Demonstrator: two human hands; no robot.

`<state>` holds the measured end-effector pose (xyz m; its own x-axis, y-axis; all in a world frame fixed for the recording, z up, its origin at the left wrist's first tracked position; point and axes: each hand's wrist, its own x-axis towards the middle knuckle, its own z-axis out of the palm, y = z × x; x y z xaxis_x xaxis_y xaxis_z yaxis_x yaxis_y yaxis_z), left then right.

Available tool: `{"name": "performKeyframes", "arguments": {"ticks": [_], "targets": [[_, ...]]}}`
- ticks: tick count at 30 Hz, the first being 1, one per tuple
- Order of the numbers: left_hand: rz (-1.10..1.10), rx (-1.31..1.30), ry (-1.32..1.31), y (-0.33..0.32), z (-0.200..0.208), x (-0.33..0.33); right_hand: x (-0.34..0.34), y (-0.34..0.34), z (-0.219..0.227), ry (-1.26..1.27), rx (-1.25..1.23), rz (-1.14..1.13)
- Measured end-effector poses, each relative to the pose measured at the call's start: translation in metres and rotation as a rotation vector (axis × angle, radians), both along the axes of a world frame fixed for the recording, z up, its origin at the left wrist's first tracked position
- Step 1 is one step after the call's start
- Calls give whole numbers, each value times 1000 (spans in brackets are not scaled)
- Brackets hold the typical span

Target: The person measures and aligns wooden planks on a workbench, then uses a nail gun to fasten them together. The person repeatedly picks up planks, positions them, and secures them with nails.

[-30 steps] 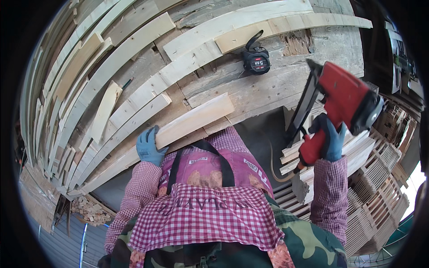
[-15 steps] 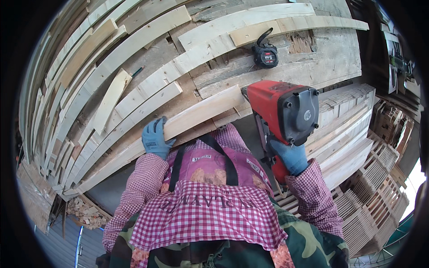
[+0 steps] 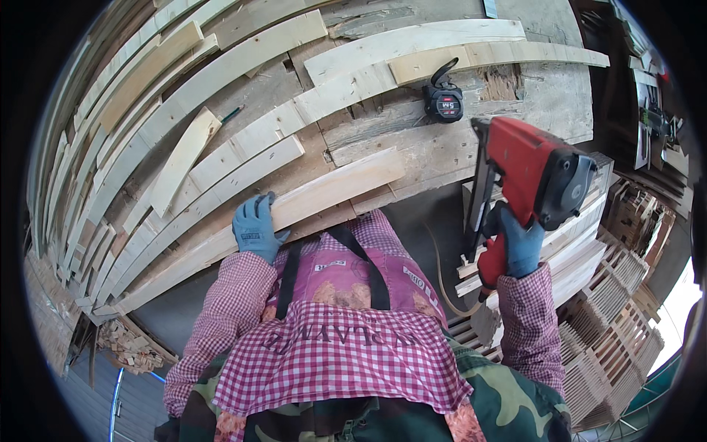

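Note:
In a blue work glove, my left hand [image 3: 255, 227] grips a pale wooden board [image 3: 339, 179] that lies along the bench's near edge, its fingers over the top and thumb at the near side. A red and black nail gun [image 3: 526, 166] is in my right hand [image 3: 521, 239], also gloved, with the fingers closed round its handle. The gun is raised off to the right, its nose apart from the board's right end. A pale hose [image 3: 444, 295] hangs below it. Beyond the board lies a black tape measure [image 3: 443, 102] with a strap.
Long curved wooden strips [image 3: 298, 110] lie across the worn wooden bench top [image 3: 471, 151], packed densely at left. A short loose board [image 3: 184, 158] and a pencil [image 3: 233, 114] rest among them. Stacked timber pieces [image 3: 611, 331] stand at right; wood offcuts [image 3: 132, 348] lie at lower left.
The nail gun has moved right, away from the board's end, carried by my right hand and turned so its magazine shows. My left hand stays on the board.

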<state>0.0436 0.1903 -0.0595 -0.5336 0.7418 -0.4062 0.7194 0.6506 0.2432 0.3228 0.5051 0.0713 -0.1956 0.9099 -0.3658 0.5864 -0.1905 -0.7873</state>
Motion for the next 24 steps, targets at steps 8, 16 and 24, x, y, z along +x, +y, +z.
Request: {"name": "performKeyframes", "arguments": {"ticks": [8, 16, 24], "targets": [[-26, -73, -25, 5, 8, -2, -74, 177, -36, -711, 376, 251], [-31, -82, 30, 2, 4, -4, -117, 188, -103, -744, 502, 495], [-43, -32, 57, -6, -2, 1, -106, 107, -94, -520, 893, 827]]}}
